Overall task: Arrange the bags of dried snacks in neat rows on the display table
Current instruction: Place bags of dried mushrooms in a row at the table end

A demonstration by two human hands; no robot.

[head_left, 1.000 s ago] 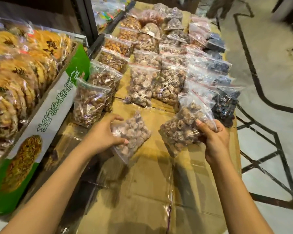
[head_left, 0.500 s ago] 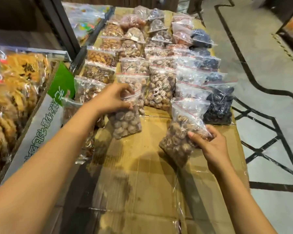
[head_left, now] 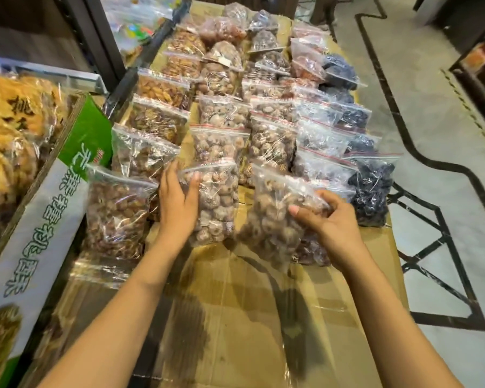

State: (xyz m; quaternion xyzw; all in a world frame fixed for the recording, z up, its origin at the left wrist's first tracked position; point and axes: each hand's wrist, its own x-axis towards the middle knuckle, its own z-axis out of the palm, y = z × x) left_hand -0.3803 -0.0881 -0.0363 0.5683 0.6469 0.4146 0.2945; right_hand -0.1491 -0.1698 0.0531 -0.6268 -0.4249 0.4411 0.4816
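Observation:
Clear zip bags of dried snacks lie in several rows on a cardboard-covered display table. My left hand presses on the left side of a bag of brown round snacks lying at the near end of the second row, thumb across its front. My right hand grips another bag of brown round snacks by its right edge, tilted, at the near end of the third row. A bag of dark fruit ends the right row. A brown bag ends the left row.
A green and white carton with packs of golden pastries stands along the table's left side. A dark shelf post rises at the back left. The table's right edge drops to a grey floor with black inlay lines.
My left hand has set its bag down at the near end of the second row. My right hand has moved its bag forward and left, next to it. The camera has come closer.

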